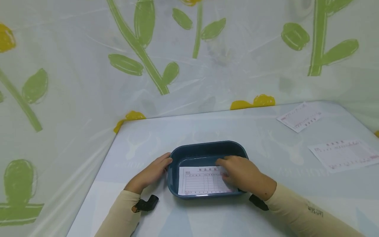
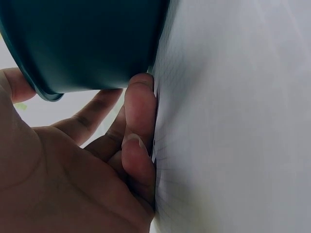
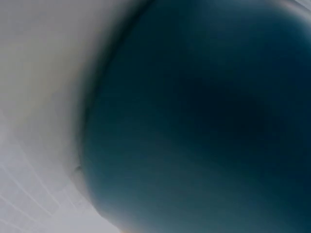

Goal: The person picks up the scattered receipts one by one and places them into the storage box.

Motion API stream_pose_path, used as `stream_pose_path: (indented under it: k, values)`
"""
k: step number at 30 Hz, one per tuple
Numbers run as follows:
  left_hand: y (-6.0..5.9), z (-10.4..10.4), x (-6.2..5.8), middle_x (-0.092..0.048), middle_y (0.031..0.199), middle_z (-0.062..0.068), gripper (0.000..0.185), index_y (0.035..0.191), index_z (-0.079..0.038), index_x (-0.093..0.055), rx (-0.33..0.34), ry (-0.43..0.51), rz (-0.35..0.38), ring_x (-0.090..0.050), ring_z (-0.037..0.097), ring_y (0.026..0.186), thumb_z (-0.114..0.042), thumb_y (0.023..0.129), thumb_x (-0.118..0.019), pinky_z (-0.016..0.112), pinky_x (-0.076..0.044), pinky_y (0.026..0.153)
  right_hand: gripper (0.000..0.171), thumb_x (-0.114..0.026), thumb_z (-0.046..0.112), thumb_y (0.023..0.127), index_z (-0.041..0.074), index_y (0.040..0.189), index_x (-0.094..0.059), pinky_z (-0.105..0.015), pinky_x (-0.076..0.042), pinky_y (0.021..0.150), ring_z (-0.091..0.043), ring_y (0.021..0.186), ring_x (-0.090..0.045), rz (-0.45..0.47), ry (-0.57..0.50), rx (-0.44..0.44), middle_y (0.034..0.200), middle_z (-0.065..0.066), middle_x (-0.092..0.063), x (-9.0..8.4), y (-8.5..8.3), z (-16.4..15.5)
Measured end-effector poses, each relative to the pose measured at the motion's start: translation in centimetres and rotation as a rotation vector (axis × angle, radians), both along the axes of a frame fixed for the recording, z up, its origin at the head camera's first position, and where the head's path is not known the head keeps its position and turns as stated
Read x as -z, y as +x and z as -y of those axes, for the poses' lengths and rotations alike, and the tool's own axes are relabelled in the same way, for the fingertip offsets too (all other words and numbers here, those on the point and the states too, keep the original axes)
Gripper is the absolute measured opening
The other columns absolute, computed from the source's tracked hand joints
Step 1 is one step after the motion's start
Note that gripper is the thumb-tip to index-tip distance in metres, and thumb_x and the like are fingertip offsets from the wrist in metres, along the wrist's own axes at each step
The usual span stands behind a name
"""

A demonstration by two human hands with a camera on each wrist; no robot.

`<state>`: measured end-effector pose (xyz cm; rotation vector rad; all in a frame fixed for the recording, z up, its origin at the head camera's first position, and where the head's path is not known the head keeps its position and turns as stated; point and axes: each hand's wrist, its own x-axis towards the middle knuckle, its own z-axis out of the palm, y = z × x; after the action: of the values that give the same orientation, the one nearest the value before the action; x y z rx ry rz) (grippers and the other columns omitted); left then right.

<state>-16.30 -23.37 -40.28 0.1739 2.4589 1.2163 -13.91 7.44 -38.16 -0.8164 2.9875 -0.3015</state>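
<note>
A dark blue plastic tray (image 1: 207,149) sits on the pale table (image 1: 207,128), low in the middle of the head view. Inside it lies a white paper form (image 1: 202,181) with printed lines and boxes. The form covers the near part of the tray floor, and its near edge leans up on the tray's near wall.

The right hand (image 1: 241,171) reaches into the tray from the lower right. Its fingers are loosely bent and rest on the right end of the form. The finger ends are tucked under the hand, so it is hard to tell if they pinch the paper or only press on it. The right wrist view is a blur of dark blue tray and a bit of pale paper, and it shows no fingers.

The left hand (image 1: 151,172) sits at the tray's left side, outside the wall. Its fingers are nearly straight and touch the rim near the left corner. In the left wrist view, the left hand (image 2: 92,160) has its fingers (image 2: 138,104) bent a little, lying on the table and against the tray's outer wall (image 2: 87,43).

Two more paper forms lie on the table far off to the right, one (image 1: 344,154) at the right edge of the frame and one (image 1: 300,117) higher up. Both are well apart from the tray. A clear plastic sheet printed with green leaves and yellow flowers (image 1: 142,46) hangs behind the table.
</note>
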Motion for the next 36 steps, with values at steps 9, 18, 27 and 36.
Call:
stream_pose_path:
  k: [9, 18, 27, 36]
  values:
    - [-0.1, 0.1, -0.1, -0.047, 0.151, 0.009, 0.049, 0.149, -0.014, -0.043, 0.012, 0.002, -0.005, -0.042, 0.031, 0.139, -0.035, 0.107, -0.029, 0.057, -0.035, 0.111, 0.034, -0.083, 0.027, 0.081, 0.017, 0.112, -0.074, -0.036, -0.055, 0.086, -0.017, 0.097, -0.061, -0.079, -0.019, -0.025, 0.108, -0.002, -0.070, 0.1, -0.2, -0.4]
    - [0.3, -0.2, 0.1, -0.047, 0.152, 0.006, 0.048, 0.148, -0.018, -0.045, -0.004, -0.005, 0.007, -0.039, 0.032, 0.144, -0.035, 0.107, -0.030, 0.060, -0.031, 0.114, 0.023, -0.080, 0.020, 0.084, 0.015, 0.106, -0.074, -0.034, -0.056, 0.085, -0.016, 0.102, -0.063, -0.235, -0.254, -0.145, 0.106, 0.001, -0.069, -0.5, -0.7, -2.5]
    - [0.1, 0.0, 0.0, -0.053, 0.144, 0.005, 0.046, 0.146, -0.017, -0.047, 0.007, -0.015, -0.022, -0.047, 0.027, 0.131, -0.035, 0.107, -0.030, 0.058, -0.035, 0.110, 0.025, -0.076, 0.008, 0.086, 0.013, 0.111, -0.072, -0.044, -0.056, 0.089, -0.024, 0.109, -0.062, -0.228, -0.334, 0.024, 0.114, -0.006, -0.067, -1.8, -1.3, -7.3]
    - [0.0, -0.2, 0.0, -0.054, 0.141, 0.005, 0.046, 0.146, -0.018, -0.047, 0.005, -0.011, -0.021, -0.049, 0.025, 0.125, -0.035, 0.107, -0.029, 0.053, -0.038, 0.107, 0.026, -0.072, 0.006, 0.088, 0.008, 0.113, -0.071, -0.055, -0.052, 0.091, -0.035, 0.112, -0.059, -0.213, -0.286, 0.152, 0.115, -0.015, -0.068, -1.9, -2.0, -13.0]
